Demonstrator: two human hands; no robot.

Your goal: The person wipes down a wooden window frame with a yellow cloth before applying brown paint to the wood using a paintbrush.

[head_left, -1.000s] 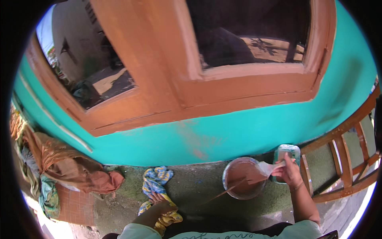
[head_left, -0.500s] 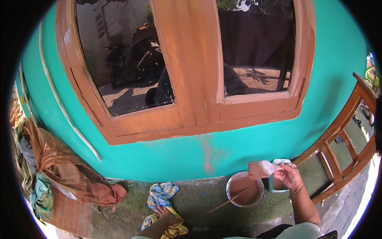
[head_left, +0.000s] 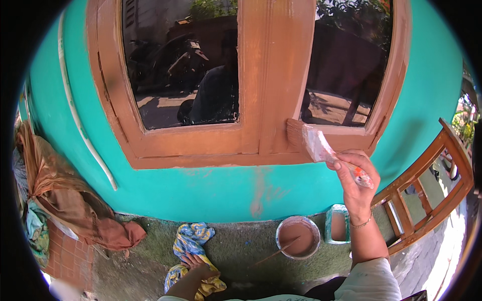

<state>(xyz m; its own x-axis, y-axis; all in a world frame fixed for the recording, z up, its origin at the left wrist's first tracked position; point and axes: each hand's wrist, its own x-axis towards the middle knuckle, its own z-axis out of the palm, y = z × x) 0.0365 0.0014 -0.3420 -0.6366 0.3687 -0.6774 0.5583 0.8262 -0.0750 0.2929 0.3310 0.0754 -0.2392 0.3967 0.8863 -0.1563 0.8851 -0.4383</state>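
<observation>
My right hand (head_left: 355,180) is closed around the handle of a wide paintbrush (head_left: 317,144), whose pale ferrule is smeared with paint. Its brown-coated bristles are at the lower part of the brown wooden window frame (head_left: 281,143), left of the right pane's lower corner. Low in front, my left hand (head_left: 197,265) lies with fingers stretched out over a blue and yellow patterned cloth (head_left: 193,238). Brown paint fills a round bucket (head_left: 318,240) with a thin stick (head_left: 273,257) leaning in it. Beside the bucket stands a smaller rectangular container (head_left: 328,228), also holding brown paint.
Turquoise wall (head_left: 221,193) surrounds the window, with brown smears below it. A wooden chair-like frame (head_left: 427,220) leans at the right. Brown and green cloths (head_left: 75,205) are heaped at the left, near a white pipe (head_left: 75,113) on the wall.
My right hand has raised the paintbrush from above the bucket up to the window frame. My left hand stays on the cloth. The whole view has shifted slightly.
</observation>
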